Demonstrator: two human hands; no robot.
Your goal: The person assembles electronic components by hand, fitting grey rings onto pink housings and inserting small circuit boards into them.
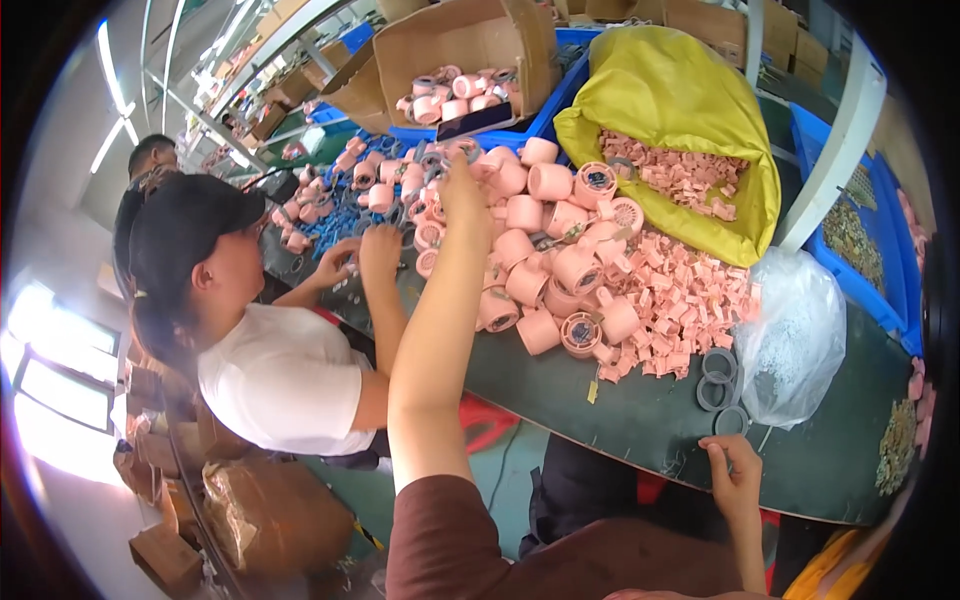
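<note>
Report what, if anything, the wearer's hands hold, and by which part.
Left hand: cannot be told, too small and unclear. Right hand: no held thing shows.

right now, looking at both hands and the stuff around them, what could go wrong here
The left hand reaches into the heap of pink cups, so some could get knocked loose. The phone lies close beyond that hand and might be nudged. The grey rings sit near the table's front edge, close to the right hand, which could brush one off.
</note>
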